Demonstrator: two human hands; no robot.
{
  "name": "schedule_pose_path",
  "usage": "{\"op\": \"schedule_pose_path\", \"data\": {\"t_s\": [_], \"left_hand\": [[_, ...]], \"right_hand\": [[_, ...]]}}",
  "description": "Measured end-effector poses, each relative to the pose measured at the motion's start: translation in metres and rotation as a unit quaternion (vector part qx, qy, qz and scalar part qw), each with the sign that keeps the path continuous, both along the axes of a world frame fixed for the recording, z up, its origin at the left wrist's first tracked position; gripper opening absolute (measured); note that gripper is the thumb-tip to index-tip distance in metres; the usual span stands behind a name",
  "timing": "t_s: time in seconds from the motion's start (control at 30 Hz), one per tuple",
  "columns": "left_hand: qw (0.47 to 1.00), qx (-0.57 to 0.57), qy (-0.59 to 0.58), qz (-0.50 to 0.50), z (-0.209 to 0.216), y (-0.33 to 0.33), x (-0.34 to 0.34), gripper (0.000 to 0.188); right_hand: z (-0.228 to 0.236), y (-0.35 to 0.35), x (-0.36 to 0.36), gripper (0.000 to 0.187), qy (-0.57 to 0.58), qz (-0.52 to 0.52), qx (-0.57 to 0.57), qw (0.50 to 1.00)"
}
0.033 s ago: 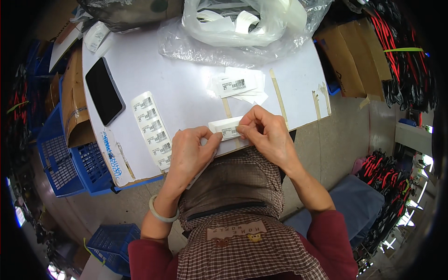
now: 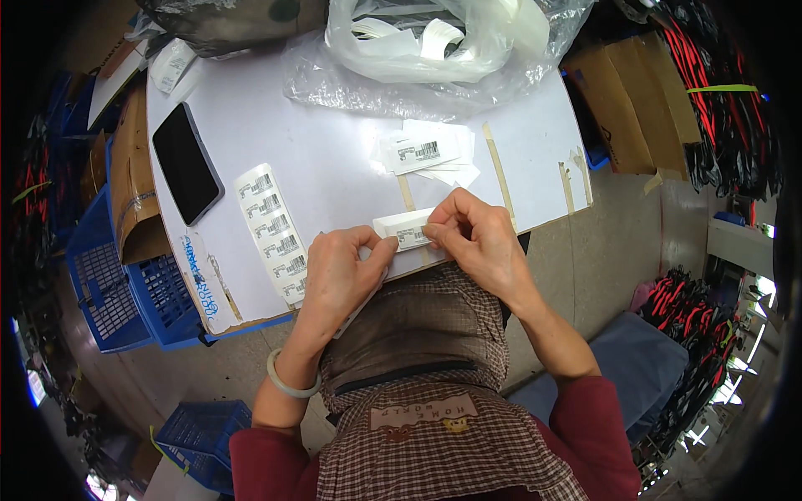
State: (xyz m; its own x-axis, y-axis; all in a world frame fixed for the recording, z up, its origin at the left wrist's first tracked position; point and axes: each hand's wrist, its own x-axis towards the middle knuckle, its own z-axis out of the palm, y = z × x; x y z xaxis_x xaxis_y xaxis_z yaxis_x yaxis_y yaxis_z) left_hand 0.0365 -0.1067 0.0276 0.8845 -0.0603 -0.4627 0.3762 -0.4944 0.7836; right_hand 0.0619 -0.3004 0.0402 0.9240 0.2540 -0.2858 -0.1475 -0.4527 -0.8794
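Near the table's front edge lies a white card (image 2: 397, 219) with a printed barcode label (image 2: 409, 236) along its lower part. My left hand (image 2: 341, 271) is closed, its thumb and forefinger at the label's left end. Thumb and fingers of my right hand (image 2: 474, 242) pinch together at its right end. A white strip edge (image 2: 361, 311) shows below my left palm; the rest of it is hidden. Left of that hand, a strip of several barcode labels (image 2: 271, 230) lies flat on the table. Beyond my hands is a loose pile of white labelled cards (image 2: 428, 153).
A black phone (image 2: 187, 164) lies at the table's left. Clear plastic bags (image 2: 418, 71) with white strips inside stand at the back. Tan tape (image 2: 499, 175) marks the white tabletop (image 2: 322, 159). Blue crates (image 2: 104, 280) and cardboard boxes (image 2: 631, 108) flank the table.
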Motion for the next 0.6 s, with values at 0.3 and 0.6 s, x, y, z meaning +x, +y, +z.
{"op": "schedule_pose_path", "data": {"t_s": [0.3, 0.6], "left_hand": [[1.0, -0.012, 0.022, 0.005, -0.0031, 0.0013, -0.0005, 0.029], [0.997, 0.042, -0.061, -0.02, 0.0017, -0.0061, 0.0014, 0.037]], "right_hand": [[0.0019, 0.0025, 0.0012, 0.011, 0.0, -0.004, -0.017, 1.0], [-0.0004, 0.0026, 0.0016, 0.009, -0.068, 0.006, -0.036, 0.997]]}}
